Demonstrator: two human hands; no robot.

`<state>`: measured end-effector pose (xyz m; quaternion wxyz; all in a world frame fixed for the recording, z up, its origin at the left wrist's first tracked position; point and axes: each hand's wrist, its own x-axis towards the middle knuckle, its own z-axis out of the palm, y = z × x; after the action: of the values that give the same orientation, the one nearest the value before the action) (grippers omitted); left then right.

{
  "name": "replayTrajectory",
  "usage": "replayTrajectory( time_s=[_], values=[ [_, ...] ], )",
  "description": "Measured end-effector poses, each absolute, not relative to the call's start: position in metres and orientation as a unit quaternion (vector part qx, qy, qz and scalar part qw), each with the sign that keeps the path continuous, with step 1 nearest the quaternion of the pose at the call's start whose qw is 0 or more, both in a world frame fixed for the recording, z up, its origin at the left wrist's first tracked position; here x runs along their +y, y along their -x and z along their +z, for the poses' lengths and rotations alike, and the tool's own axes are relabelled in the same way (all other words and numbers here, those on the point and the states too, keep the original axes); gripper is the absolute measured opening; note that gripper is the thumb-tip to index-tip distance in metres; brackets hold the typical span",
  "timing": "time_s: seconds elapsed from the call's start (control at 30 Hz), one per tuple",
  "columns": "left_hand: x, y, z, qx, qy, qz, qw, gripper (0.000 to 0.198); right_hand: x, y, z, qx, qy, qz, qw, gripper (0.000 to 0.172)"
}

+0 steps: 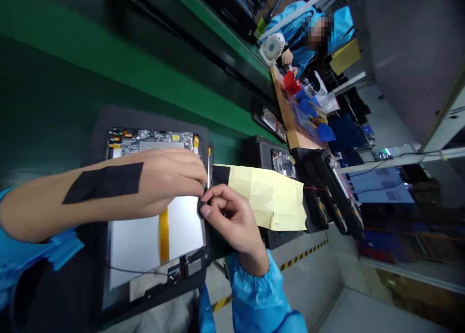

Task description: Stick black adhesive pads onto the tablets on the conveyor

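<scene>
An opened tablet-like device (185,221) lies on a black foam pad (152,117), showing a circuit board (156,138), a white panel and an amber tape strip (164,236). My left hand (174,175), with black tape on the wrist, reaches across it. Its fingers are closed at the device's right edge; what they hold is hidden. There my right hand (232,214) meets it, thumb and fingers bent together by a small dark piece I cannot make out. A thin black wire (138,271) crosses the lower part of the panel.
Right of my hands, a creased yellow paper sheet (269,195) lies over dark pads. Further along are another board (283,163) and several black trays (341,192) with devices. A co-worker in blue (290,23) sits beyond, near a small white fan (273,48).
</scene>
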<state>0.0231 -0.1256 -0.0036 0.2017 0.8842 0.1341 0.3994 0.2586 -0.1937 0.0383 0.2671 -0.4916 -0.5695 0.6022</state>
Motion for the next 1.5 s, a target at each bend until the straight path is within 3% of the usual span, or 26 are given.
replayTrajectory(
  time_s=[0.33,0.7,1.1,1.2,1.23,1.33,1.4,1.5],
  values=[
    [-0.125,-0.024,-0.002,0.119,-0.881,0.409,0.208,0.045,-0.204,-0.262,0.049,-0.582,0.48,0.572,0.322,0.026],
    [-0.127,-0.026,-0.003,0.126,-0.877,0.409,0.219,0.041,-0.197,-0.254,0.041,-0.595,0.51,0.561,0.267,0.037],
    [-0.125,-0.027,-0.005,0.126,-0.87,0.421,0.223,0.041,-0.212,-0.248,0.031,-0.615,0.553,0.459,0.323,0.017],
    [-0.125,-0.026,-0.006,0.127,-0.873,0.415,0.223,0.045,-0.218,-0.244,0.021,-0.615,0.58,0.398,0.355,0.044],
    [-0.125,-0.026,-0.006,0.13,-0.875,0.411,0.223,0.045,-0.219,-0.243,0.018,-0.629,0.582,0.358,0.37,0.044],
    [-0.125,-0.025,-0.005,0.134,-0.876,0.409,0.217,0.046,-0.225,-0.248,0.015,-0.726,0.527,0.212,0.386,0.023],
    [-0.125,-0.025,-0.005,0.136,-0.875,0.413,0.215,0.046,-0.23,-0.256,0.021,-0.806,0.467,0.161,0.325,0.033],
    [-0.125,-0.025,-0.007,0.138,-0.873,0.412,0.222,0.044,-0.241,-0.272,0.037,-0.869,0.429,0.156,0.192,0.069]
  ],
)
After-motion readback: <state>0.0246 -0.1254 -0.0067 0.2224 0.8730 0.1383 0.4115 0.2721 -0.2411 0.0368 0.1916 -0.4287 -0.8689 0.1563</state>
